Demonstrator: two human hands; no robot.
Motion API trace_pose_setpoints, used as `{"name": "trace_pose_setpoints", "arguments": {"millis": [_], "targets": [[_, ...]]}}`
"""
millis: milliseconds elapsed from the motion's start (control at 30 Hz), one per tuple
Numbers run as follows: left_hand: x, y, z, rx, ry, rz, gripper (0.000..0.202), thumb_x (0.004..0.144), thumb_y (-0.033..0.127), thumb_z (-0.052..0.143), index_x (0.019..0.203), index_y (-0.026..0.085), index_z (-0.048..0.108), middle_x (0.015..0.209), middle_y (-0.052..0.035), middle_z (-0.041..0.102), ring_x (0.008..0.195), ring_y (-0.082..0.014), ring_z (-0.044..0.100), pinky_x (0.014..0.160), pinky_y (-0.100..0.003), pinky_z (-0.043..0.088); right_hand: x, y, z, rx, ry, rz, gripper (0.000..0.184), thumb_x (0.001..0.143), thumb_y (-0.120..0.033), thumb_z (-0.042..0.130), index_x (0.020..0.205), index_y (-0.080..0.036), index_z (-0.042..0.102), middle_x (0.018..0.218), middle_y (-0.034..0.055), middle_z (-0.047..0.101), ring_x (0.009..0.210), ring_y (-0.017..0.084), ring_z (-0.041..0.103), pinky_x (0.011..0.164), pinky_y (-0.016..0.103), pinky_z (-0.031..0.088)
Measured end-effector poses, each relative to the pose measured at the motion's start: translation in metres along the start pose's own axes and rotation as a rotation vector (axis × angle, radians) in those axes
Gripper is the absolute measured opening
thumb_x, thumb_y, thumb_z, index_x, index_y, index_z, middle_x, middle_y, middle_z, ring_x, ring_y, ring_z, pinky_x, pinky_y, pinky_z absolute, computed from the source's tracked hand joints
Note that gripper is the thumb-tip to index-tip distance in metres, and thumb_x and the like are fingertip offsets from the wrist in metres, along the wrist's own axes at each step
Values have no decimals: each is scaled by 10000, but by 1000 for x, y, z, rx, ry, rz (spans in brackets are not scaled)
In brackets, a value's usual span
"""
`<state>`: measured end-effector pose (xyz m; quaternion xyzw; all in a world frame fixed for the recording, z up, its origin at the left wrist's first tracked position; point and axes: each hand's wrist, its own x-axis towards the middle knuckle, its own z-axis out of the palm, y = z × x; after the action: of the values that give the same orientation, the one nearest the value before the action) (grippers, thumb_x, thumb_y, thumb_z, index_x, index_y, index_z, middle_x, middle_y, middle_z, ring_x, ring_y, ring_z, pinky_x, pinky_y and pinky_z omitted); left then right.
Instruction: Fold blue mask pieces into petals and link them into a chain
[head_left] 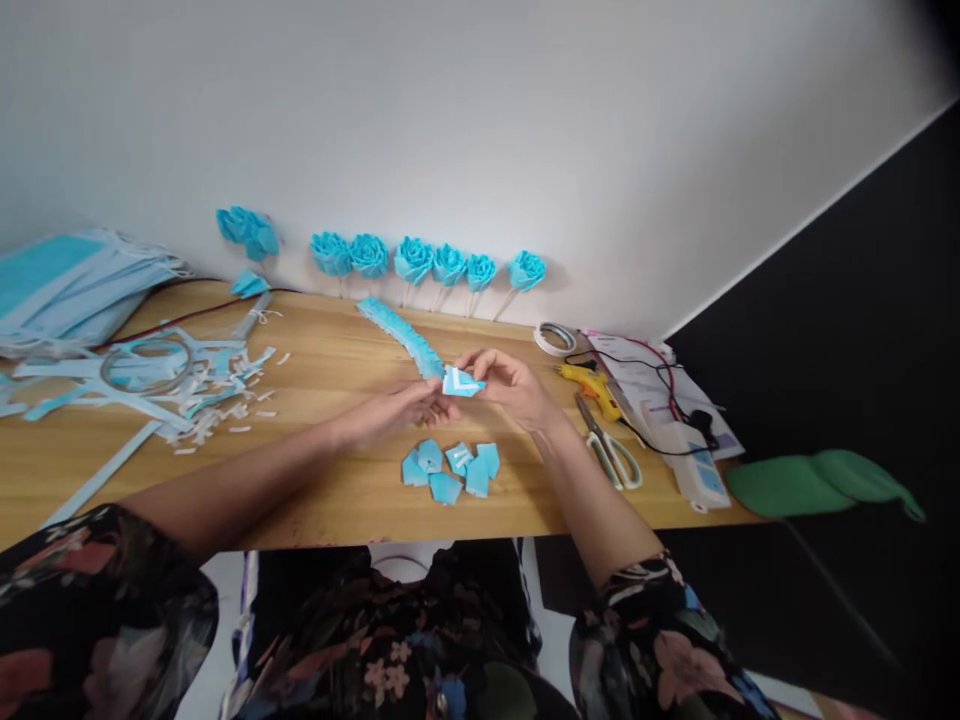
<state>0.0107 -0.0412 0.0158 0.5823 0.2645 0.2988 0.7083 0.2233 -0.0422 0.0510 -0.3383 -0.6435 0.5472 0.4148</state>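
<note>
Between my two hands is a small blue fabric petal (463,382) with white strips of tape on its face. My left hand (427,400) pinches its left edge, and my right hand (506,385) grips its right side, fingers closed. Behind my left hand, a long row of overlapping blue petals (401,332) runs back toward the wall. Several loose blue petals (445,488) lie on the wooden table in front of my hands; one shows white tape strips.
Several blue fabric roses (414,260) on sticks lean against the wall. Face masks (67,280) are stacked at left, near scattered scraps (202,400). To the right lie a tape roll (555,339), yellow glue gun (592,388), scissors (611,455), power strip (697,470) and green pouch (814,482).
</note>
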Motion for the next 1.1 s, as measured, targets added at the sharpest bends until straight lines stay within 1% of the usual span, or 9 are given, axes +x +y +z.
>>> {"name": "trace_pose_setpoints", "arguments": {"millis": [133,267,367,467,600,700,800,1000,1100], "targets": [[3,3,-6,-138,-18,-13,500,832,676,573,864,190,685,888,-112,714,777,-198,629,716,-322,497,18,11,0,11,-150,12,272,728,-404,779,769,-216,587,1219,49,591,1026,185,606,903,378,501],[5,6,-14,-89,118,50,409,779,588,686,830,183,658,772,-59,666,702,-159,592,656,-285,463,32,21,-6,-37,-196,16,229,735,-371,765,786,-210,611,1226,48,600,1065,195,608,902,354,498],[6,4,-18,40,242,80,302,736,451,748,740,174,628,679,-7,612,625,-118,533,640,-267,437,36,26,-7,-67,-138,31,218,778,-394,734,870,-224,634,1218,45,635,1129,205,602,942,343,489],[8,2,-20,77,328,72,288,741,429,720,691,175,593,622,9,580,581,-107,499,621,-268,420,32,28,-3,-32,-60,97,372,856,-486,642,1154,-264,617,1214,57,661,1151,202,605,974,340,486],[10,-1,-20,24,417,64,308,735,437,722,689,174,567,607,14,574,565,-102,496,593,-260,399,24,30,2,40,-116,164,602,855,-572,610,1363,-261,517,1161,64,664,1031,187,635,913,320,513],[11,-3,-21,-47,438,76,322,718,427,751,695,164,567,622,14,581,569,-96,503,592,-254,397,22,31,3,55,-125,156,625,825,-472,687,1381,-256,502,1091,47,666,967,166,627,893,305,509],[11,-4,-21,-71,440,96,332,730,433,752,696,157,571,629,13,587,575,-93,508,595,-250,395,23,35,3,50,-106,134,561,844,-395,676,1365,-255,521,1082,47,669,972,168,619,879,311,513],[11,-6,-19,-46,443,98,357,743,460,747,694,140,596,623,3,599,579,-94,513,600,-242,401,25,44,4,25,-87,68,588,815,-385,719,1360,-277,527,1119,46,667,953,167,624,862,318,513],[11,-5,-18,-14,439,101,372,774,483,715,687,139,601,625,-9,605,579,-101,523,595,-242,407,25,48,7,-52,-28,50,570,805,-404,728,1330,-261,561,961,22,660,850,152,606,807,309,505]]}}
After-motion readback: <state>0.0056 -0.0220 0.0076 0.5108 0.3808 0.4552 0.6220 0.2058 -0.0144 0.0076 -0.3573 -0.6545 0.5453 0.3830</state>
